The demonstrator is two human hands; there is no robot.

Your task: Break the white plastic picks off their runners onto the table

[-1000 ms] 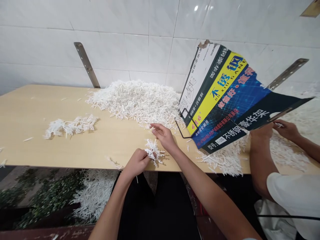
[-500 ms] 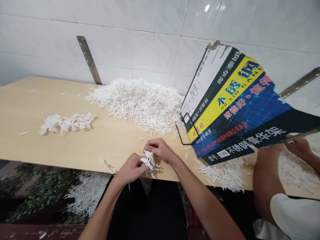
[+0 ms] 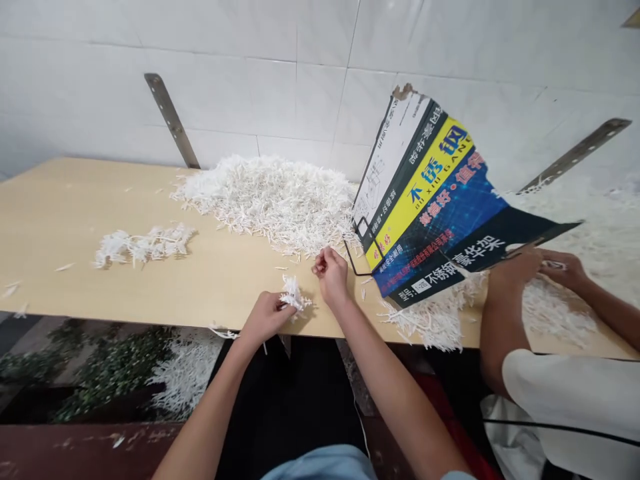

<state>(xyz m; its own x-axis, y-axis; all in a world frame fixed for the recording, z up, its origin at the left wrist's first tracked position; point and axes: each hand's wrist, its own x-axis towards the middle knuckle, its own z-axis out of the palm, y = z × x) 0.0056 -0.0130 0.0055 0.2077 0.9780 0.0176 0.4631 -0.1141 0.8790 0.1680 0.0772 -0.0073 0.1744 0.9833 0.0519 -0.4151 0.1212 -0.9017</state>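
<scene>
My left hand (image 3: 265, 319), near the table's front edge, pinches a small bunch of white, thin, branched pieces (image 3: 294, 295) that look like plastic. To its right, a little farther back, my right hand (image 3: 333, 273) is raised with curled fingers pressed together. Whether anything sits between those fingertips I cannot make out. Behind both hands spreads a large heap of short white pieces (image 3: 275, 200) against the wall. At the left lies a smaller cluster of white pieces (image 3: 145, 245) on the wooden tabletop (image 3: 65, 200).
A printed cardboard panel (image 3: 425, 213), propped by a black wire stand (image 3: 357, 272), stands to my right. Beneath it lie longer white strands (image 3: 435, 320). Beyond it are a co-worker's hand (image 3: 570, 270) and more white pieces. Metal brackets (image 3: 173, 120) project from the wall; greenery (image 3: 115, 367) is below the table.
My right hand has moved away from the bunch in my left hand, back toward the large heap. The left hand keeps its hold. The whole view has shifted slightly.
</scene>
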